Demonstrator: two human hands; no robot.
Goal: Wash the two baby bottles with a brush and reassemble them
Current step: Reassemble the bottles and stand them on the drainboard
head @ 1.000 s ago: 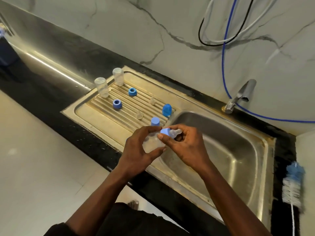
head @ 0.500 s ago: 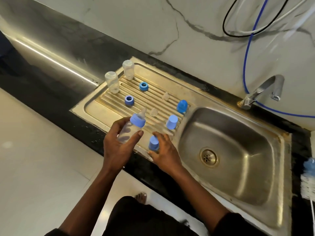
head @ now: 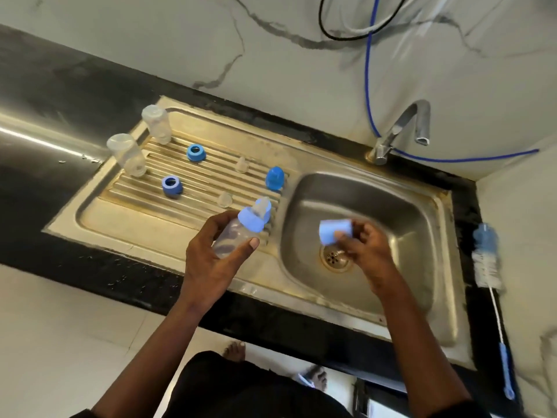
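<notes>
My left hand (head: pixel 211 260) grips a clear baby bottle (head: pixel 233 236) with a light-blue collar and clear teat (head: pixel 254 217) fitted, held tilted over the drainboard's front right. My right hand (head: pixel 366 251) pinches a light-blue cap (head: pixel 333 231) above the sink basin. On the ribbed drainboard (head: pixel 99 212) stand two clear bottle bodies (head: pixel 126 153) (head: pixel 156 123) upside down at the back left. Two blue collar rings (head: pixel 196 152) (head: pixel 171 186), two clear teats (head: pixel 241 165) (head: pixel 224 200) and a darker blue cap (head: pixel 275 178) lie between them and the basin.
The steel sink basin (head: pixel 391 212) has a drain (head: pixel 334 257) under my right hand. A tap (head: pixel 404 128) stands at the back with a blue hose behind it. A bottle brush (head: pixel 489 267) lies on the black counter to the right.
My right hand picked the light-blue cap off the drainboard and carried it right over the basin. The left hand kept the bottle and shifted right with it. The camera view moved.
</notes>
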